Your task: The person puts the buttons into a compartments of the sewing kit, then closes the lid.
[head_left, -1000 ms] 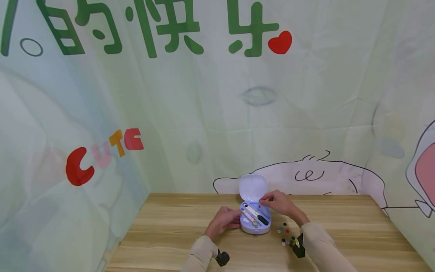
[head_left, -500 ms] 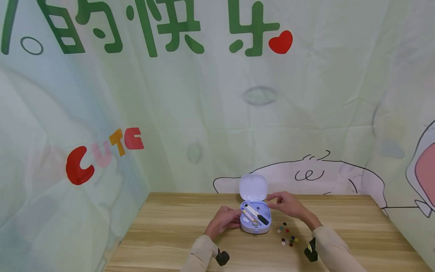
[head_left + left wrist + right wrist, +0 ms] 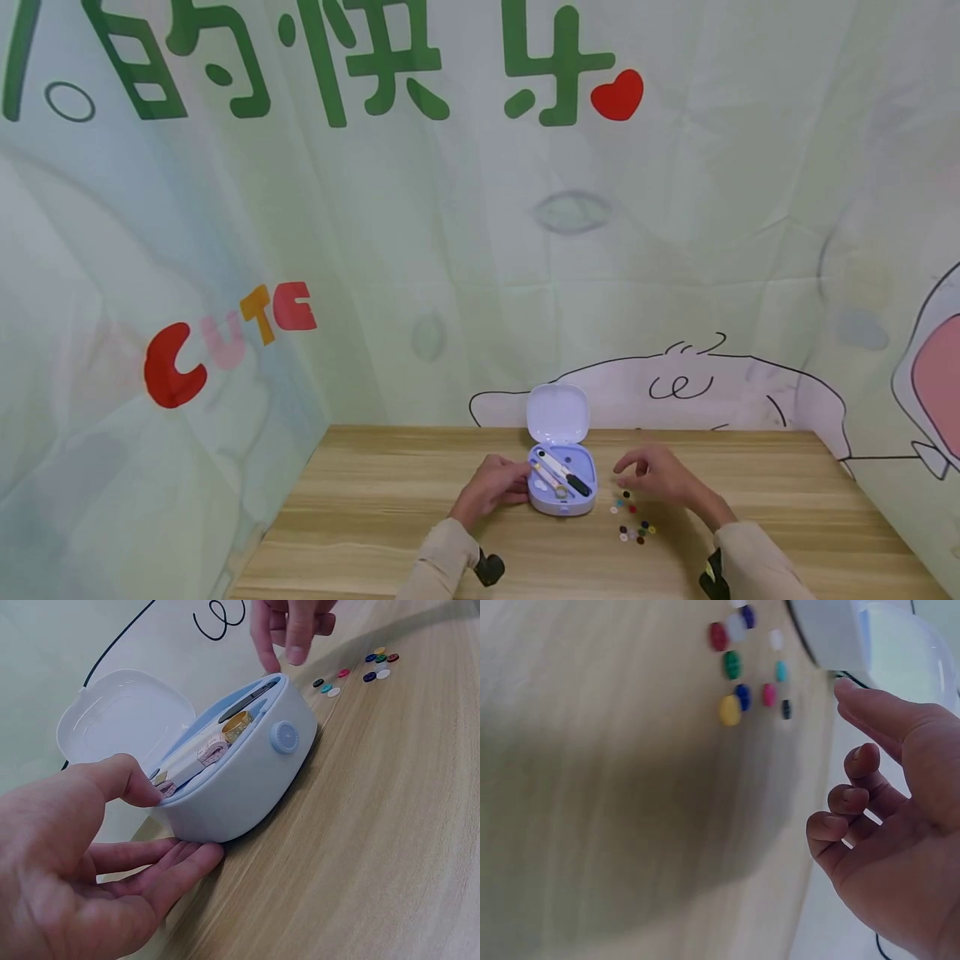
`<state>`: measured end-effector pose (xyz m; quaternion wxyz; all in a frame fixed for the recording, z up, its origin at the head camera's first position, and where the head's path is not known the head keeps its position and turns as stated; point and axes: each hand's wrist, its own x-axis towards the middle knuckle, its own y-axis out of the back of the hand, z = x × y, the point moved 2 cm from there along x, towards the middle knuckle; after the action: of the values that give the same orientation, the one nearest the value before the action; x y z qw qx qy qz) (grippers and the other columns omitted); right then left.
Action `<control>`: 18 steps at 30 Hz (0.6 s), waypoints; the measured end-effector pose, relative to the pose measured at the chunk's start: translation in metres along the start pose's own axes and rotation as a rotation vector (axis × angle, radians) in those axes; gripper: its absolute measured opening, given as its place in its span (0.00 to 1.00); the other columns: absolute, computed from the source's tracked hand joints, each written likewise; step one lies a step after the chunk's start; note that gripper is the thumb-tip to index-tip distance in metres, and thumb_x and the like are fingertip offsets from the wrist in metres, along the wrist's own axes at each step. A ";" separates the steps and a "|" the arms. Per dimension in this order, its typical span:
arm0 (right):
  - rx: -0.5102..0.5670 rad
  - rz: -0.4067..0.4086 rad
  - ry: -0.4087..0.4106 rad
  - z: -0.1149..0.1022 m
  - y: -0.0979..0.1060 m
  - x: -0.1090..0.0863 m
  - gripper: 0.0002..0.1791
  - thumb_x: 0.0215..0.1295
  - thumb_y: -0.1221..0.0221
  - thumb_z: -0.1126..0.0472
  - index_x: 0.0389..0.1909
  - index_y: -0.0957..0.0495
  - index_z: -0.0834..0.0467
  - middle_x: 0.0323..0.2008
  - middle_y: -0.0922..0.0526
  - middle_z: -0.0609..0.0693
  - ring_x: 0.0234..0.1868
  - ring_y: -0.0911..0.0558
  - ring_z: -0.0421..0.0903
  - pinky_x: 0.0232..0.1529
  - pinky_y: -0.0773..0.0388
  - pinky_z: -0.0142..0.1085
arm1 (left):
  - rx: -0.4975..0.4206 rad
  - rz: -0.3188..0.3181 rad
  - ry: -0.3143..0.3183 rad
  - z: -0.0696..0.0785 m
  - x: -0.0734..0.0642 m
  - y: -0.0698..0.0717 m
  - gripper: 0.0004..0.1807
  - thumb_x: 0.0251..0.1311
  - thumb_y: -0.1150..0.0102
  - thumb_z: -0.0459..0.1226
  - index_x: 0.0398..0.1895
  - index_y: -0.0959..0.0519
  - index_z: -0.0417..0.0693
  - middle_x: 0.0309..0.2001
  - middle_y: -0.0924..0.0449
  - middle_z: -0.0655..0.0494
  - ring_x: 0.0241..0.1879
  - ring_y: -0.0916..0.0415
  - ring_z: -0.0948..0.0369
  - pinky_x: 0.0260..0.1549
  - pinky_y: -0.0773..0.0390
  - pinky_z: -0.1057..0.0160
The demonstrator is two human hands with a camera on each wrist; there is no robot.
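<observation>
A light blue and white sewing box (image 3: pixel 562 505) stands on the table with its lid (image 3: pixel 558 414) raised. My left hand (image 3: pixel 492 490) holds its left side, thumb at the rim and fingers low against the wall. Inside lie a tool with a black handle (image 3: pixel 578 484), a rolled tape measure (image 3: pixel 214 748) and a gold thimble (image 3: pixel 237 726). A small dark button (image 3: pixel 567 459) sits in the box's back right part. To the right of the box, my right hand (image 3: pixel 662 477) hovers with loosely bent fingers and nothing between them, close to several coloured buttons (image 3: pixel 632 508).
The buttons lie in two loose groups on the wooden table (image 3: pixel 375 508), the nearer one around a green button (image 3: pixel 732 665). A printed cloth backdrop (image 3: pixel 465 333) rises behind the table's back edge.
My right hand has drawn away from the box's back right, moving right over the table toward the buttons, its fingers parting. A small button shows in the box. My left hand has stayed put.
</observation>
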<state>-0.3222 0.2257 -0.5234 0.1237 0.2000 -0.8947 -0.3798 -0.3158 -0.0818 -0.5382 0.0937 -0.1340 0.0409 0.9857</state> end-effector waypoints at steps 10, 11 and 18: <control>0.053 -0.054 -0.034 0.009 -0.007 -0.012 0.06 0.63 0.32 0.66 0.40 0.12 0.59 0.31 0.19 0.44 0.27 0.27 0.42 0.25 0.30 0.30 | 0.010 0.006 0.015 0.000 0.000 0.001 0.12 0.64 0.39 0.32 0.42 0.17 0.28 0.36 0.13 0.45 0.37 0.16 0.56 0.42 0.11 0.55; 0.049 -0.048 -0.033 0.009 -0.007 -0.012 0.06 0.62 0.32 0.66 0.40 0.12 0.59 0.31 0.19 0.44 0.27 0.27 0.42 0.25 0.30 0.30 | 0.014 0.007 0.014 0.001 -0.001 0.001 0.12 0.65 0.39 0.32 0.42 0.17 0.28 0.36 0.13 0.45 0.37 0.16 0.56 0.42 0.11 0.56; -0.013 -0.032 -0.052 0.008 -0.010 -0.009 0.03 0.63 0.31 0.67 0.36 0.13 0.57 0.31 0.19 0.43 0.30 0.26 0.42 0.27 0.27 0.30 | 0.009 0.012 0.013 0.001 -0.002 0.000 0.11 0.64 0.39 0.32 0.41 0.17 0.29 0.35 0.13 0.45 0.36 0.16 0.57 0.41 0.11 0.57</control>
<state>-0.3143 0.2288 -0.5369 0.0957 0.2035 -0.8919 -0.3924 -0.3145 -0.0824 -0.5366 0.0882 -0.1397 0.0467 0.9852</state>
